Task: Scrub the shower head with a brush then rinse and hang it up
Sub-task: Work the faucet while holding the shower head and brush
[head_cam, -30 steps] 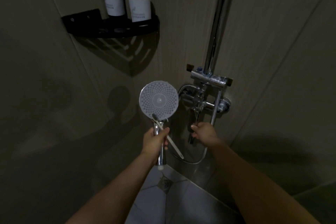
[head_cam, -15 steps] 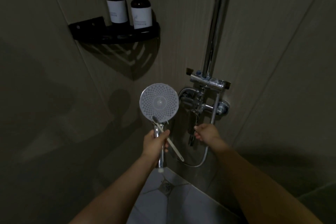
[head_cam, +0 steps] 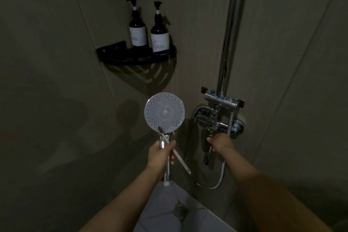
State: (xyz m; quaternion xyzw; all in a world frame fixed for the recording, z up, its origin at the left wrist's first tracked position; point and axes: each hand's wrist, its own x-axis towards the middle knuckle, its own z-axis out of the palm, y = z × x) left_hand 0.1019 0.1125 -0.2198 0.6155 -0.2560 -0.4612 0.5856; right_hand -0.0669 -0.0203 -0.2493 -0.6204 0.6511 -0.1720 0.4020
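A round shower head [head_cam: 164, 112] with a chrome handle faces me, held upright. My left hand [head_cam: 161, 154] is closed around its handle and pins a white toothbrush-like brush [head_cam: 176, 153] against it; the bristles rest at the lower edge of the head's face. My right hand [head_cam: 219, 142] grips the lever of the chrome mixer tap [head_cam: 216, 118] on the wall. A chrome hose [head_cam: 221, 177] loops below the tap. No water is visible coming from the head.
A chrome riser pipe [head_cam: 232, 30] runs up from the tap bracket [head_cam: 222, 100]. A black corner shelf [head_cam: 137, 57] holds two dark pump bottles [head_cam: 138, 31]. Below is a white tiled floor with a drain [head_cam: 180, 211]. The stall is dim.
My right hand has moved up from the hose to the tap lever. The camera has tilted upward, showing more of the shelf and bottles. My left hand keeps the head and brush steady.
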